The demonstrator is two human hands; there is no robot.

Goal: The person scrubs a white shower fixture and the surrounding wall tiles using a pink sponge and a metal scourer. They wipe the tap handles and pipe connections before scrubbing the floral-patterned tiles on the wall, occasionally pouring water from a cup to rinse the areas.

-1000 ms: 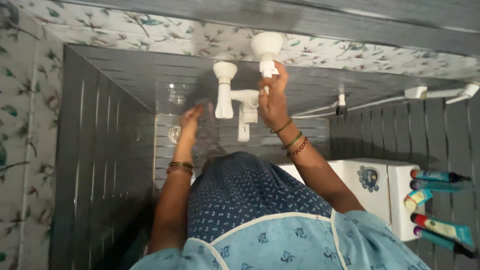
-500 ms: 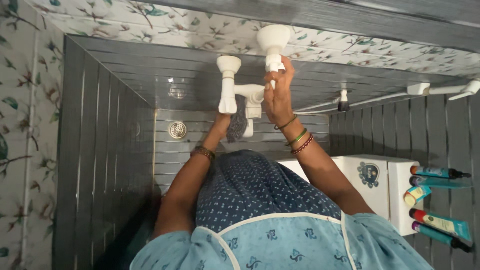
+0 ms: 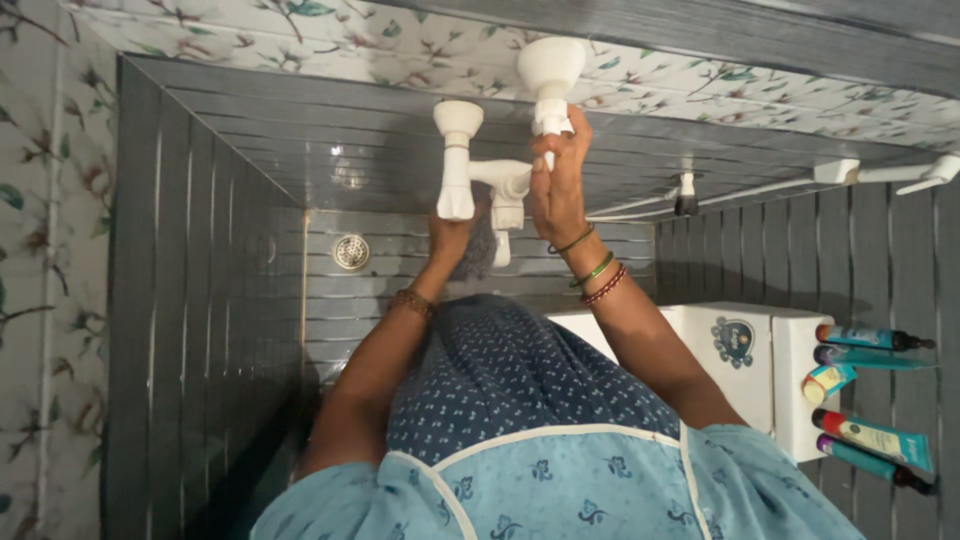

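1. Gripping hard: the right hand's fingers [image 3: 556,150] are wrapped tight around the neck of the white tap handle [image 3: 551,68], its round knob showing just past the fingertips.
2. Right hand [image 3: 556,185] sits directly against the white tap body [image 3: 505,180], with thin bangles [image 3: 590,270] stacked on the wrist behind it.
3. Left hand [image 3: 452,235] is pressed up beside the tap body on the other side, just behind the second white knob [image 3: 457,150]; how far its fingers are curled, I cannot tell.
4. A beaded bracelet [image 3: 412,301] rings the left wrist.
5. Beyond the tap body, a round metal drain cover [image 3: 351,252] sits in the grey tiles.
6. Off to the tap body's far side, a white box [image 3: 745,350], then a row of coloured tubes [image 3: 870,435] on the grey wall.
7. Nearest the camera, a blue patterned garment [image 3: 540,480].
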